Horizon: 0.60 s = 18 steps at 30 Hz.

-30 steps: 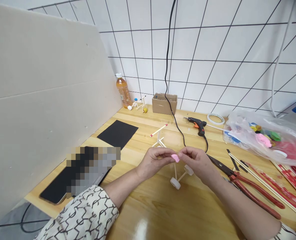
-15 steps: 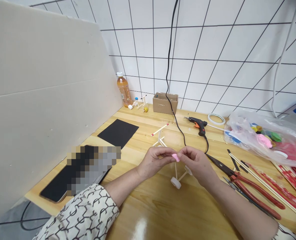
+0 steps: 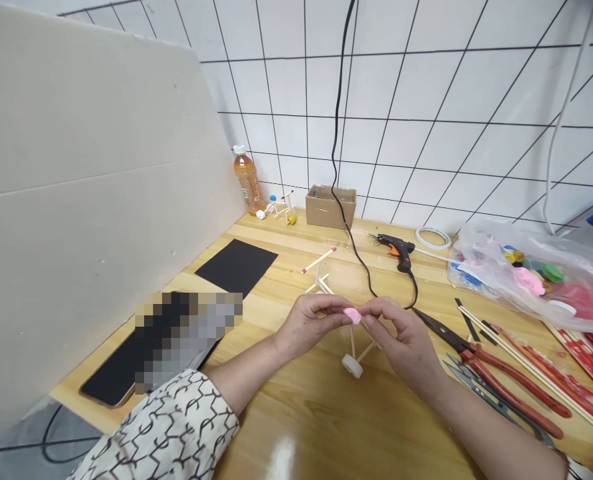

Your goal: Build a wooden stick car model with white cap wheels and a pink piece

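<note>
A small lump of pink modelling clay point(image 3: 353, 315) is pinched between the fingertips of my left hand point(image 3: 309, 325) and my right hand point(image 3: 399, 330). Both hands are closed around its edges, above a small tricycle-like model point(image 3: 353, 343) made of thin wooden sticks. One white wheel point(image 3: 352, 365) of the model shows below the clay, and a red-tipped stick point(image 3: 319, 260) crosses its far end like a handlebar. My hands hide the middle of the model and part of its right side.
Pliers with red handles point(image 3: 506, 380), scissors point(image 3: 481, 387) and sticks lie right. Behind are a black glue gun point(image 3: 399, 250), a tape roll point(image 3: 433, 238), a plastic bag point(image 3: 496, 293) with coloured clay, and a cardboard box point(image 3: 330, 210). Left lie a black sheet point(image 3: 236, 267) and a phone point(image 3: 121, 360).
The pink clay looks flatter and wider between the fingertips. My right hand has shifted slightly to the right, covering the model's right wheel. My left hand has stayed nearly still.
</note>
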Each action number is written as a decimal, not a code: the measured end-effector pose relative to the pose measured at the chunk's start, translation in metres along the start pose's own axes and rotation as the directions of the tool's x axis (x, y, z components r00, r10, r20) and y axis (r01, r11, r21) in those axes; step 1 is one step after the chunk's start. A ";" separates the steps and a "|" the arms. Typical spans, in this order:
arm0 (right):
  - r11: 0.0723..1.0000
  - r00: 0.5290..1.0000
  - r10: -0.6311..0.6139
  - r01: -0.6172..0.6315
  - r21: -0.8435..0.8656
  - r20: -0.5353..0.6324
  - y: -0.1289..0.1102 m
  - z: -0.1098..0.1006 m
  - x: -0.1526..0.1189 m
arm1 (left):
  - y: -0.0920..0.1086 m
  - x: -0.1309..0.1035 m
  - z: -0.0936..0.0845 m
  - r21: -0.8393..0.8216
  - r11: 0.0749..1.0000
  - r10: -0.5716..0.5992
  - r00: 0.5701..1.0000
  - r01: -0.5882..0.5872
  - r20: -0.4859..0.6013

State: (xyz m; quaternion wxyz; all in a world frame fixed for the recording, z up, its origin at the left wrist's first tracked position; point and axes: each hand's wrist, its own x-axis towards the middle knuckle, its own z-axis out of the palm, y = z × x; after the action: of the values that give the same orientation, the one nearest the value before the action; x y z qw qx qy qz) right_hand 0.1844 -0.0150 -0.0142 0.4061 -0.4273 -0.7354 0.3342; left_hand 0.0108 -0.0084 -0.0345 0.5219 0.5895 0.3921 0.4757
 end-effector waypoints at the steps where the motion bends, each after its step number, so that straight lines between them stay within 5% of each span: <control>1: 1.000 1.000 -0.007 0.007 0.004 -0.004 0.000 0.000 0.000 | 0.000 0.000 0.000 0.005 1.000 0.001 1.000 -0.001 0.000; 18: 0.998 1.000 -0.024 0.025 0.049 -0.009 -0.002 0.002 -0.001 | 0.000 0.000 -0.002 0.044 0.999 0.008 1.000 -0.009 0.023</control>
State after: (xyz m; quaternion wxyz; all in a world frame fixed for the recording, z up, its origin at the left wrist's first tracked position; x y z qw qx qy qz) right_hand 0.1817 -0.0171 -0.0137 0.4238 -0.4095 -0.7303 0.3454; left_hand 0.0093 -0.0081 -0.0349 0.5111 0.6079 0.3943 0.4624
